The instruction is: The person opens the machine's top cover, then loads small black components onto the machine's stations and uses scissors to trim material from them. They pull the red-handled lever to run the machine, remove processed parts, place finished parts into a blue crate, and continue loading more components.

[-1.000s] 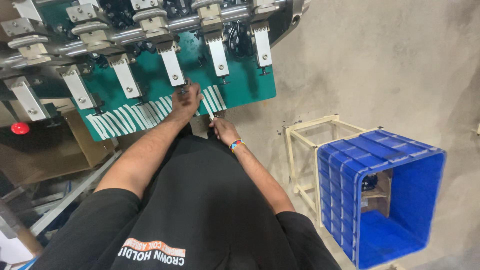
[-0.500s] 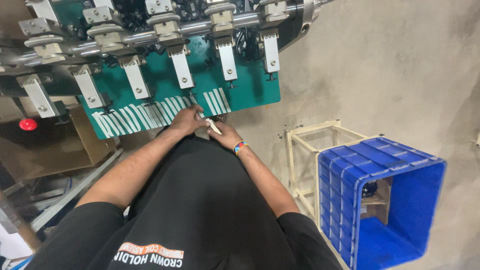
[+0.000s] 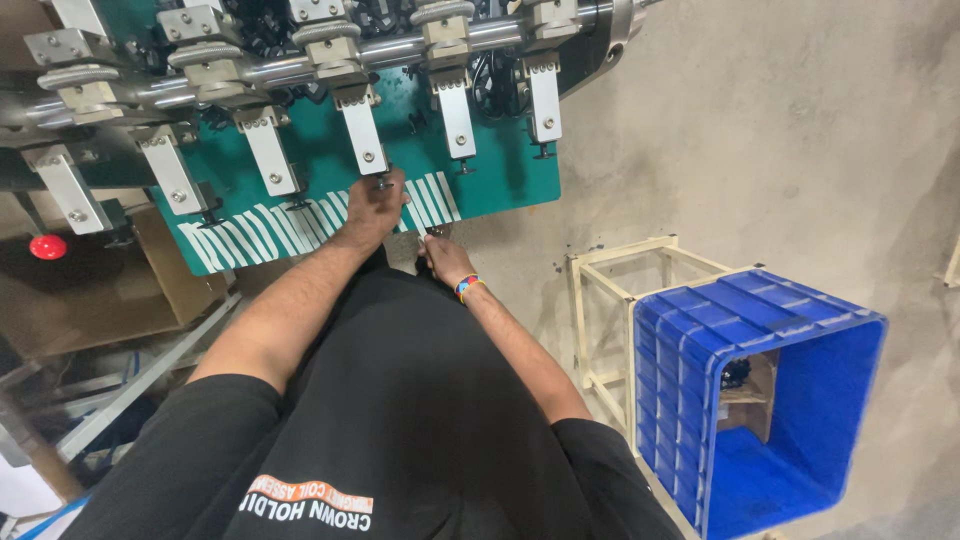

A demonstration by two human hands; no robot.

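**Hands at the green plate, under the clamp row**

Left hand (image 3: pixel 372 208) lies knuckles-up on the lower edge of the green plate (image 3: pixel 500 170), fingers curled over the white strips (image 3: pixel 270 228); I cannot tell if it pinches one. Right hand (image 3: pixel 444 258) sits just below the plate edge, closed on a thin white piece, likely one strip. Above the left hand hangs a row of metal clamps (image 3: pixel 362 135) on a steel bar (image 3: pixel 270 70).

Risks, my judgement:
- Left fingers lie right under a clamp tip; a closing clamp would nip them.
- Strips lie close-packed; a sideways drag could shift neighbours.
- A loose right grip drops the piece to the floor beside the blue crate (image 3: pixel 770 390).
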